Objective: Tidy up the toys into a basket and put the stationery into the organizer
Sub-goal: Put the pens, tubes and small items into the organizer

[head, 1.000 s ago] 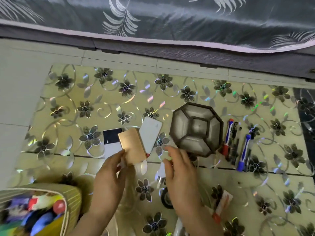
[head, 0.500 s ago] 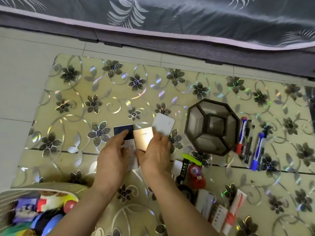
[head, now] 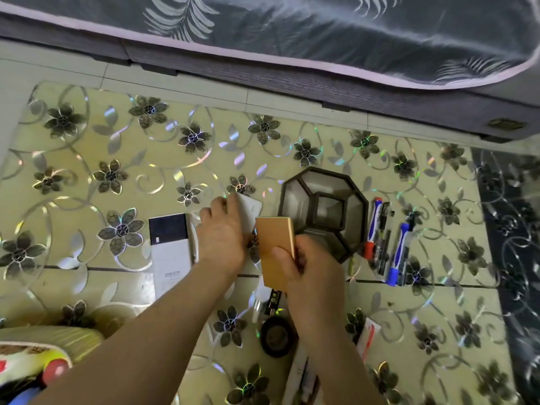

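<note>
We look down on a bed (head: 321, 39) along the top, draped in a dark cover with pale fern prints, and below it a pale tiled floor (head: 175, 89) on which a shiny floral mat (head: 102, 159) in yellow and silver spreads across most of the view. At the lower left corner we see the rim of a woven basket (head: 58, 336) with bright toys (head: 43, 372) inside it, blurred at the edge. Right of centre stands the dark octagonal organizer (head: 324, 209), divided into compartments around a square middle well, all of them looking empty from here. Our left hand (head: 222, 232) lies flat, its grip loose, pressing on a white card-like slab (head: 249, 211) just beside the organizer. Our right hand (head: 309, 270) has its grip clenched around a gold rectangular block (head: 276, 247), thumb on its face, holding it tilted up off the mat so its top edge overlaps the organizer's near-left wall in our view. Left of the hands a black-and-white flat box (head: 171, 249) lies on the mat. Right of the organizer and close to it lie several pens and markers side by side, among them a red-capped marker (head: 373, 226) and a blue marker (head: 398, 255). Near our right forearm we make out a dark tape roll (head: 276, 336), a white and red tube (head: 367, 334), and smaller white items partly hidden under the arms that we cannot tell apart.
</note>
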The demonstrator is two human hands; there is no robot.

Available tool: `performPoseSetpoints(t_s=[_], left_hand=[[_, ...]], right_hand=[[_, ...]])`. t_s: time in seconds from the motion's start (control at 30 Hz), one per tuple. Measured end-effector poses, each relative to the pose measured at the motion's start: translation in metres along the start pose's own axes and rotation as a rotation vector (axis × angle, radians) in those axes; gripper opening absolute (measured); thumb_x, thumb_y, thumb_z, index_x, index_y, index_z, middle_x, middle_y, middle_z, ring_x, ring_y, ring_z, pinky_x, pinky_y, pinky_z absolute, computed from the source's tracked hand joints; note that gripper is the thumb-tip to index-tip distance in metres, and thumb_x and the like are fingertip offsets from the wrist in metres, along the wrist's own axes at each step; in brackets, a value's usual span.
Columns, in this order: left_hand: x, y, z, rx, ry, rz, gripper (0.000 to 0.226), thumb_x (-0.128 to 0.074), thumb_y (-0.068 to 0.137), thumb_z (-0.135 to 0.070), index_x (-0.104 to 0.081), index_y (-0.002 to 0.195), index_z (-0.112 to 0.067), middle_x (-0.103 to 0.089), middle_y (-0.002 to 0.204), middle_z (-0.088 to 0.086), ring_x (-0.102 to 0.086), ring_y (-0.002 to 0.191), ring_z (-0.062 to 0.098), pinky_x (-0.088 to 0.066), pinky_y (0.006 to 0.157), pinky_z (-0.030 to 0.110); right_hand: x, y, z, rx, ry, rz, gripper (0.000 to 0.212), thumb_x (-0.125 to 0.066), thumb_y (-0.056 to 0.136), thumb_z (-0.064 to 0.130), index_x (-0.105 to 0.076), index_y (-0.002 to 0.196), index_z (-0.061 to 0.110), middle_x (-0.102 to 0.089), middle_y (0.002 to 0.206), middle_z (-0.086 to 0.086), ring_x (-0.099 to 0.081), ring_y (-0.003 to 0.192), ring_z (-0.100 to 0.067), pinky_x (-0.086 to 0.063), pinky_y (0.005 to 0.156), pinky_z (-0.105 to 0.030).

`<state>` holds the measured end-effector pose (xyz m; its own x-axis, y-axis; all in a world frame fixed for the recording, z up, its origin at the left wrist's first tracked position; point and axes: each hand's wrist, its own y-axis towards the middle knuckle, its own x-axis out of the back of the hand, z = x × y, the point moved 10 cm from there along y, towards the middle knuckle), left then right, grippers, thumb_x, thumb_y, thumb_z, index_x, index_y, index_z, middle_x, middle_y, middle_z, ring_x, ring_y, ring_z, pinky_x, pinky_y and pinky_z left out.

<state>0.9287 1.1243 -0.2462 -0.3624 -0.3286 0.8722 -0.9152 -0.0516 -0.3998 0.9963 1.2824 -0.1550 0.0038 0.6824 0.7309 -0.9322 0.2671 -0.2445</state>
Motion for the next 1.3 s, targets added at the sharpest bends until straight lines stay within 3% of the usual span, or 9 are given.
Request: performPoseSetpoints(t_s=[0.07, 0.17, 0.3, 0.47, 0.53, 0.63, 0.73, 0.9, 1.3], left_hand=[[-0.002, 0.004, -0.001, 0.077, -0.038, 0.024, 0.083, -0.067, 0.077, -0.018, -0.018, 0.144, -0.011, -0.046, 0.123, 0.02, -0.047, 0.108, 0.039, -0.04, 0.087, 0.041], [0.005, 0.003, 0.0, 0.067, -0.258, -0.009, 0.039, -0.059, 0.087, -0.021, -0.044, 0.119, -0.006, -0.064, 0.096, 0.021, -0.059, 0.092, 0.04, -0.038, 0.067, 0.036], [0.055, -0.011, -0.007, -0.03, -0.324, -0.216, 0.02, -0.055, 0.092, -0.028, -0.042, 0.083, -0.015, -0.053, 0.067, 0.007, -0.056, 0.072, 0.036, -0.026, 0.057, 0.033], [0.134, -0.021, -0.025, -0.107, -0.653, -0.428, 0.012, -0.06, 0.089, -0.025, -0.052, 0.097, -0.021, -0.055, 0.074, -0.011, -0.054, 0.064, 0.007, -0.038, 0.056, 0.021], [0.154, -0.02, -0.038, -0.181, -0.807, -0.445, 0.016, -0.06, 0.089, -0.023, -0.05, 0.097, -0.032, -0.059, 0.083, -0.02, -0.057, 0.071, -0.006, -0.048, 0.069, 0.018], [0.169, -0.018, -0.057, -0.286, -0.943, -0.455, 0.023, -0.06, 0.088, -0.016, -0.047, 0.101, -0.03, -0.061, 0.09, -0.016, -0.059, 0.079, 0.001, -0.049, 0.076, 0.023], [0.171, -0.009, -0.073, -0.349, -1.002, -0.443, 0.028, -0.059, 0.087, -0.012, -0.043, 0.098, -0.031, -0.058, 0.084, -0.011, -0.055, 0.074, 0.001, -0.045, 0.071, 0.019], [0.142, 0.02, -0.11, -0.457, -1.042, -0.24, 0.019, -0.053, 0.088, -0.015, -0.045, 0.096, -0.031, -0.056, 0.088, -0.01, -0.052, 0.083, 0.009, -0.048, 0.082, 0.041], [0.1, 0.036, -0.175, -0.614, -0.809, -0.053, 0.021, -0.06, 0.087, -0.016, -0.049, 0.1, -0.027, -0.058, 0.085, -0.011, -0.054, 0.078, 0.005, -0.048, 0.075, 0.023]], right_hand=[[0.003, 0.002, -0.003, 0.01, 0.011, 0.016, 0.018, -0.063, 0.088, 0.034, -0.057, 0.077, 0.022, -0.057, 0.071, 0.005, -0.052, 0.065, -0.012, -0.031, 0.053, -0.021], [0.002, 0.001, -0.003, 0.018, 0.033, 0.058, 0.016, -0.06, 0.089, 0.037, -0.058, 0.08, 0.024, -0.058, 0.073, 0.006, -0.053, 0.066, -0.009, -0.031, 0.054, -0.021], [0.023, 0.003, -0.001, 0.076, 0.082, 0.014, 0.019, -0.062, 0.089, 0.035, -0.051, 0.076, 0.028, -0.052, 0.069, 0.011, -0.051, 0.064, -0.006, -0.033, 0.055, -0.02], [0.085, 0.027, 0.003, 0.138, 0.27, -0.069, 0.012, -0.065, 0.089, 0.025, -0.06, 0.099, 0.024, -0.062, 0.078, 0.014, -0.058, 0.074, 0.002, -0.047, 0.066, -0.014], [0.115, 0.051, -0.003, 0.145, 0.422, -0.153, 0.017, -0.066, 0.088, 0.014, -0.061, 0.104, 0.019, -0.063, 0.078, 0.007, -0.057, 0.07, 0.003, -0.046, 0.065, -0.015], [0.13, 0.092, -0.013, 0.173, 0.371, -0.185, 0.022, -0.065, 0.089, 0.017, -0.061, 0.11, 0.019, -0.067, 0.089, 0.004, -0.064, 0.084, -0.005, -0.05, 0.074, -0.023], [0.101, 0.118, -0.022, 0.242, 0.154, -0.027, 0.019, -0.062, 0.091, 0.023, -0.06, 0.11, 0.024, -0.068, 0.094, 0.007, -0.063, 0.091, -0.01, -0.048, 0.078, -0.025], [0.059, 0.122, -0.043, 0.271, -0.03, 0.156, 0.019, -0.056, 0.094, 0.024, -0.06, 0.113, 0.022, -0.063, 0.091, 0.009, -0.06, 0.091, -0.015, -0.037, 0.071, -0.023], [0.06, 0.119, -0.064, 0.246, 0.208, 0.091, 0.016, -0.062, 0.087, 0.018, -0.065, 0.101, 0.025, -0.069, 0.104, 0.006, -0.063, 0.101, -0.014, -0.049, 0.089, -0.034]])
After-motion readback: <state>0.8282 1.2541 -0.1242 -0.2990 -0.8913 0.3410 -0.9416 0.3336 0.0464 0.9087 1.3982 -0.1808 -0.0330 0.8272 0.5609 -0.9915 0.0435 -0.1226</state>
